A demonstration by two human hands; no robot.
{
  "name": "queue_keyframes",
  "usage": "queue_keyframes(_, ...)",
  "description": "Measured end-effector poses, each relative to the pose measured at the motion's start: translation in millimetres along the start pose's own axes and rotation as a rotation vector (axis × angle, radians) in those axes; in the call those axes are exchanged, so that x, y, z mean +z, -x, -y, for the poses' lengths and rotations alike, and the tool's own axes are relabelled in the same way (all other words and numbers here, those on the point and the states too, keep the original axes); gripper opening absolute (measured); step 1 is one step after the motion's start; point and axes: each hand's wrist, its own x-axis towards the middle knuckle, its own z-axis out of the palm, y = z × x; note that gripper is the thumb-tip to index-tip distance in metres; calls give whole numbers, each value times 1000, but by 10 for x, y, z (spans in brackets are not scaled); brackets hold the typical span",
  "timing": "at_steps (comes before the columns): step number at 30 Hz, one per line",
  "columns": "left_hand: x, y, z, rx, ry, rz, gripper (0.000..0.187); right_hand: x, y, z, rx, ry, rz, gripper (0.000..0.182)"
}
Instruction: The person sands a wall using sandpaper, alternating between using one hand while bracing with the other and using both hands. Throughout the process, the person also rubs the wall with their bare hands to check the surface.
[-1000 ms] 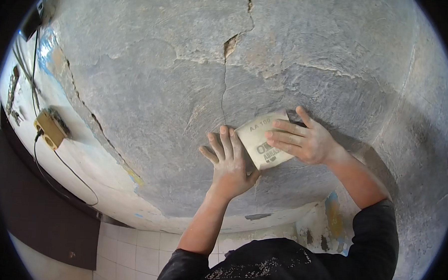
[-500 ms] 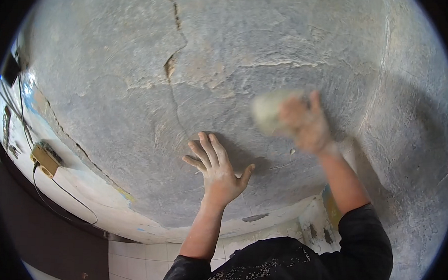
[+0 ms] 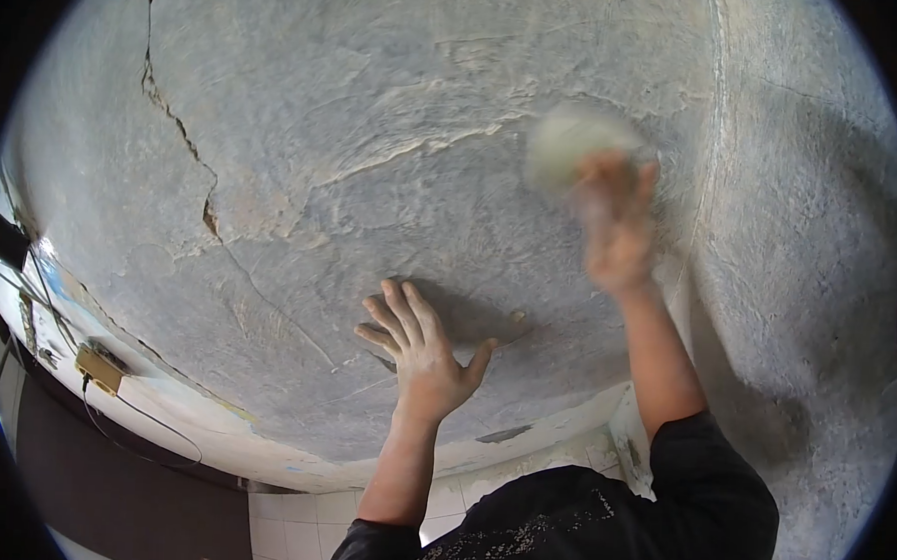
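On the rough grey wall [image 3: 451, 215], the blurred sandpaper sheet [image 3: 567, 140] lies against and beyond the fingers of the right hand [image 3: 617, 225], the nearer one; its long axis, and whether that hand grips it, I cannot tell. The left hand [image 3: 427, 367], open with fingers spread, sits lower, well to the left.

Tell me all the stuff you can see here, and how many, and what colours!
Wall: one big stretch, grey, most of the view
Crack: one long, dark, upper left
Sheet: one, pale, blurred, upper right of middle
Dark box: one, black, far left
Socket block: one, yellowish, lower left
Cables: several, dark, left side
Panel: one, dark brown, bottom left
Tiles: several, white, bottom
Shirt: one, black, bottom
Left hand: one, dusty-looking, fingers spread against the wall
Right hand: one, blurred, at the sheet
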Motion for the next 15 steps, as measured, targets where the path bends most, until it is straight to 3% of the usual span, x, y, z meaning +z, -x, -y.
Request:
queue_keyframes(2,44,-8,-20,-14,-4,-17,124,-65,38,-310,623,-315,-224,45)
queue_keyframes(3,65,-16,-40,-24,-5,-33,124,4,73,-357,615,-321,-219,45)
queue_keyframes(5,103,-37,-105,-43,25,-49,124,128,-123,-31,218,-269,-360,38)
queue_keyframes(7,139,-35,-151,-77,49,-54,123,179,128,382,-56,-157,107,37)
queue_keyframes(8,137,-31,-168,-82,45,-54,123,246,162,458,-57,-163,107,37)
queue_keyframes(10,100,-2,-161,-92,-10,22,123,364,186,559,-278,-444,77,36)
queue_keyframes(12,89,57,-89,-107,-65,27,123,95,-101,303,-75,-227,-55,29)
queue_keyframes(14,102,92,-25,-124,-105,37,123,183,-23,-122,222,-299,-298,26)
queue_keyframes(15,120,105,-9,-130,-119,25,123,209,13,-154,215,-301,-290,26)
